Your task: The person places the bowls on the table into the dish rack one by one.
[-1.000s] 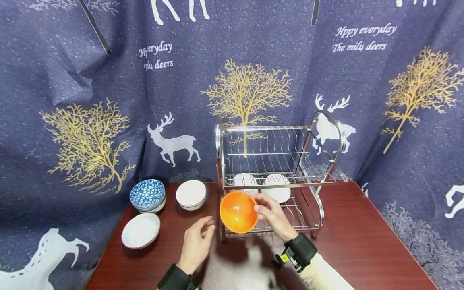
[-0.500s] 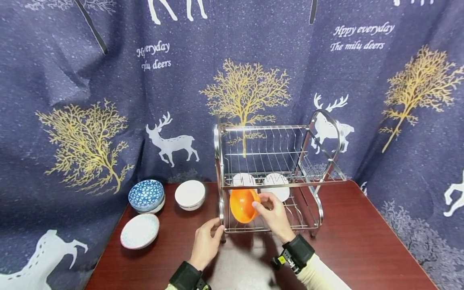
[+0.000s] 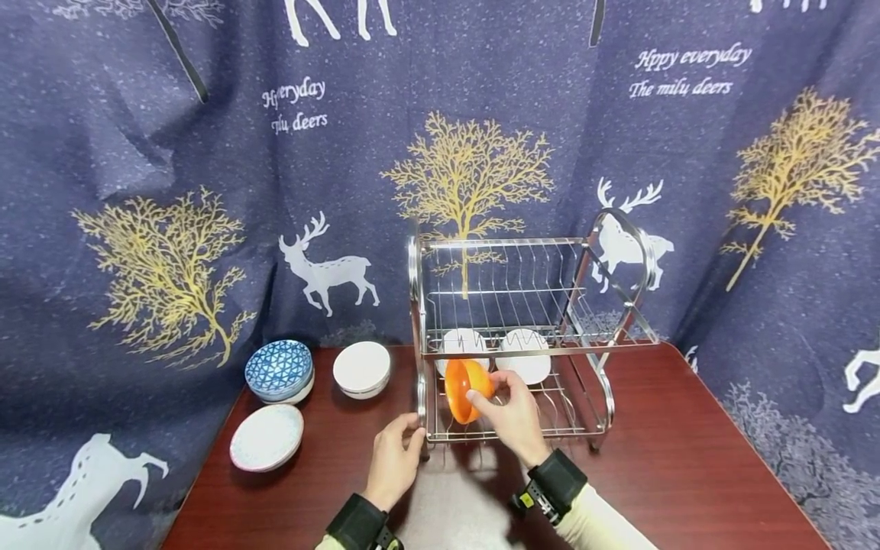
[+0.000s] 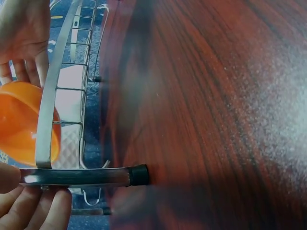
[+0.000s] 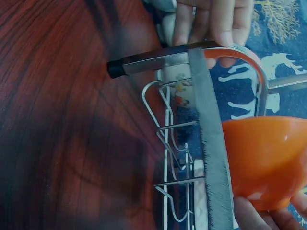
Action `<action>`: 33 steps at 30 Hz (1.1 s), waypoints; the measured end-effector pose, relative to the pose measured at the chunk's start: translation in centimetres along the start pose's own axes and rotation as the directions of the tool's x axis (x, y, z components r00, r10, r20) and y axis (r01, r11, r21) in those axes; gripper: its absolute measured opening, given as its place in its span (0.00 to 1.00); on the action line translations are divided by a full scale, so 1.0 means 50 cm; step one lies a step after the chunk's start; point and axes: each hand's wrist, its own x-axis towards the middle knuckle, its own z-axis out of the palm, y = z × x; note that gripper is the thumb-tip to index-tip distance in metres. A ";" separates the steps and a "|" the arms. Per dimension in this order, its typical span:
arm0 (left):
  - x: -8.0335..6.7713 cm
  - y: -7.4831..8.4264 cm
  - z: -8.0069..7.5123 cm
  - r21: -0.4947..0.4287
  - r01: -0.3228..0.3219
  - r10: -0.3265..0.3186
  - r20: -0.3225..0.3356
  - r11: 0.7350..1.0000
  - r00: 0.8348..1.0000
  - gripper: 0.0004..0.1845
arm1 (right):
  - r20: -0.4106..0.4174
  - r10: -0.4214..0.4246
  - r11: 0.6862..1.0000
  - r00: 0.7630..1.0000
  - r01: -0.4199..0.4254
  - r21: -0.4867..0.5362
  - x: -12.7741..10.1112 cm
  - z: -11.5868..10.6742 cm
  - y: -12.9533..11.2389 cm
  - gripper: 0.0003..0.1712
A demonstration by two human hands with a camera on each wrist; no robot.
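While three dishes wait at the left end of the dark red wooden table (image 3: 687, 458), the work centres on the rack. Farthest left lies a shallow white plate with a pinkish rim (image 3: 266, 437); behind it sits a blue-and-white patterned bowl (image 3: 279, 370) on a white dish, and beside that a plain white bowl (image 3: 361, 369), all well apart from the hands.

Next comes the left hand (image 3: 393, 461), its fingers curled round the front left leg of the two-tier chrome wire dish rack (image 3: 522, 305), near the black rubber foot (image 4: 139, 175); the grip appears intended to steady the frame against the push of loading.

To its right, the right hand (image 3: 510, 416) pinches the rim of a glossy orange plastic bowl (image 3: 464, 389) between thumb and fingers. The orange bowl stands tilted almost on edge inside the lower tier, at its front left, just behind the chrome front bar; the tilt suits the upright wire slots. Whether it already rests on the wires cannot be told.

Behind it, two white dishes (image 3: 525, 356) stand in the same tier. The upper tier's wires carry nothing visible. A navy curtain printed with deer and golden trees (image 3: 172, 191) closes the background.
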 end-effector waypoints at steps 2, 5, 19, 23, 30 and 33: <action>0.000 0.000 0.001 -0.002 -0.007 0.007 -0.005 1.000 1.000 0.09 | -0.013 -0.012 0.999 1.000 0.012 -0.040 -0.001 0.005 0.001 0.29; 0.001 0.003 0.001 -0.006 -0.018 0.018 -0.021 1.000 1.000 0.08 | -0.016 -0.029 0.997 0.999 0.028 -0.068 -0.002 0.012 0.005 0.30; 0.000 0.007 0.000 0.023 -0.050 0.051 -0.039 0.998 0.998 0.05 | -0.042 -0.106 0.985 0.993 0.100 -0.138 -0.013 0.040 0.014 0.32; 0.000 0.004 0.000 0.026 -0.041 0.041 -0.033 0.999 0.999 0.05 | -0.045 -0.108 0.983 0.993 0.100 -0.152 -0.016 0.045 0.013 0.32; -0.001 0.005 0.000 0.028 -0.028 0.029 -0.029 0.999 0.999 0.05 | -0.036 -0.099 0.977 0.994 0.090 -0.194 -0.022 0.056 0.015 0.32; -0.002 0.006 0.000 0.030 -0.029 0.030 -0.028 0.999 0.999 0.06 | -0.025 -0.101 0.976 0.995 0.094 -0.196 -0.025 0.062 0.015 0.32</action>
